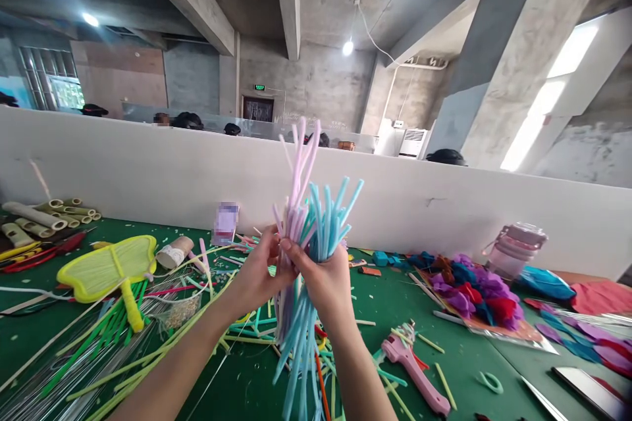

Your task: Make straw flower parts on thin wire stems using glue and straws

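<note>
In the middle of the head view, a bunch of light-blue pipe cleaners (326,223) stands upright in my right hand (328,279), its lower ends fanning out below the fist. Beside it on the left, my left hand (266,266) grips a bunch of lilac pipe cleaners (299,177), some of which reach higher than the blue ones. Both hands are closed and close together, and my right thumb presses on the lilac bunch. The lower part of the lilac bunch is partly hidden by the hands and the blue stems. Both bunches are held above the green table (385,302).
Yellow butterfly-shaped piece (113,266), bamboo tubes (49,217) and pliers (54,253) lie left. A phone (226,223) leans on the white partition (148,171). Right are a pink glue gun (417,368), purple petals (469,302), a bottle (516,253) and scattered pipe-cleaner pieces.
</note>
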`<state>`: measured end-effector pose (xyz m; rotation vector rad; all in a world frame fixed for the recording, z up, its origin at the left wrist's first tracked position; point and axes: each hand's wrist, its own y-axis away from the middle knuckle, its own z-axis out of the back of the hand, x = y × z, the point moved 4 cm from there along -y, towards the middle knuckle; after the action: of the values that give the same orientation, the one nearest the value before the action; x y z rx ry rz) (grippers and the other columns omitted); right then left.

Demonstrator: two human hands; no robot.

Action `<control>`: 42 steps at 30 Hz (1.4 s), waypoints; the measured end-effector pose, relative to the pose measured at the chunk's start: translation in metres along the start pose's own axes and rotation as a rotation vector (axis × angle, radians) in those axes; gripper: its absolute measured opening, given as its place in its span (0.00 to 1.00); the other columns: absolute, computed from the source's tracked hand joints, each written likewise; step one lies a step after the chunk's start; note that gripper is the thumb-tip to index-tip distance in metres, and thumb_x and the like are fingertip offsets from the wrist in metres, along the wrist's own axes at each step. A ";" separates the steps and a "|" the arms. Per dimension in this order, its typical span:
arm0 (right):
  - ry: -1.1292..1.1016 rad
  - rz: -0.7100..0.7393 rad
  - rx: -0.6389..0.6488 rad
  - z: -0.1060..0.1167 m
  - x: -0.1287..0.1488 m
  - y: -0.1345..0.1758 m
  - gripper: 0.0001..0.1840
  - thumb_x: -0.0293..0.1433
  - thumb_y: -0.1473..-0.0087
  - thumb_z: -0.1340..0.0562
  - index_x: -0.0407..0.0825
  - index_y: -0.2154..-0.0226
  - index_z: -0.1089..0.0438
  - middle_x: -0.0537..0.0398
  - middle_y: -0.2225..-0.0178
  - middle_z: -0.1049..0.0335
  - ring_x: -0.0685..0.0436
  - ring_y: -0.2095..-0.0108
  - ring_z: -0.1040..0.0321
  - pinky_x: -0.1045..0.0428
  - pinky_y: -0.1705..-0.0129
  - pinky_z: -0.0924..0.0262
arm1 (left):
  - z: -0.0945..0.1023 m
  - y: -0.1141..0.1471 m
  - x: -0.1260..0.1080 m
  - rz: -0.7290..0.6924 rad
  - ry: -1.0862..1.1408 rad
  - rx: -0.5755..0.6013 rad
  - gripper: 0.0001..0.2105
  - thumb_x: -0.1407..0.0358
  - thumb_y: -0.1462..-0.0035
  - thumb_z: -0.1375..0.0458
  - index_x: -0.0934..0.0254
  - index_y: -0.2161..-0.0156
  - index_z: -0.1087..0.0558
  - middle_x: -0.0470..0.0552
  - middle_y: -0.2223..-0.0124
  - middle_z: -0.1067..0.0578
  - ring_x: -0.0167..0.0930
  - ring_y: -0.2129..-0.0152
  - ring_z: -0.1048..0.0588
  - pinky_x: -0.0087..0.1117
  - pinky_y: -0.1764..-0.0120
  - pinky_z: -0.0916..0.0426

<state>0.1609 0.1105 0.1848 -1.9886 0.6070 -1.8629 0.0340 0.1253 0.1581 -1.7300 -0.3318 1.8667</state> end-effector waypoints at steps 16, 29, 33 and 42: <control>-0.068 -0.046 -0.069 -0.002 0.007 0.010 0.16 0.43 0.51 0.29 0.49 0.66 0.27 0.63 0.79 0.37 0.54 0.83 0.45 0.56 0.81 0.47 | 0.002 0.006 0.005 0.148 0.173 -0.267 0.23 0.46 0.38 0.48 0.63 0.72 0.30 0.45 0.82 0.29 0.29 0.86 0.30 0.29 0.80 0.34; 0.009 0.091 -0.134 -0.003 0.015 0.013 0.12 0.38 0.47 0.32 0.49 0.72 0.33 0.64 0.79 0.37 0.51 0.78 0.40 0.55 0.74 0.39 | 0.008 0.013 -0.002 0.062 0.024 -0.457 0.17 0.52 0.40 0.45 0.64 0.60 0.22 0.53 0.59 0.18 0.39 0.58 0.21 0.34 0.55 0.26; 0.067 0.132 -0.182 0.000 0.018 0.014 0.13 0.37 0.48 0.31 0.50 0.73 0.34 0.65 0.80 0.41 0.51 0.79 0.41 0.54 0.75 0.41 | 0.008 0.014 -0.005 0.064 -0.022 -0.477 0.16 0.52 0.41 0.44 0.63 0.66 0.23 0.51 0.68 0.20 0.37 0.66 0.22 0.33 0.63 0.26; 0.096 0.155 -0.151 -0.001 0.020 0.017 0.08 0.36 0.47 0.34 0.49 0.68 0.24 0.63 0.81 0.35 0.51 0.80 0.39 0.55 0.76 0.40 | 0.004 0.014 -0.001 -0.024 -0.063 -0.397 0.18 0.53 0.36 0.46 0.65 0.67 0.22 0.50 0.71 0.21 0.34 0.71 0.23 0.29 0.67 0.28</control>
<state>0.1594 0.0857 0.1931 -1.8903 0.9277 -1.8749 0.0267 0.1140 0.1523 -1.9083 -0.7896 1.9367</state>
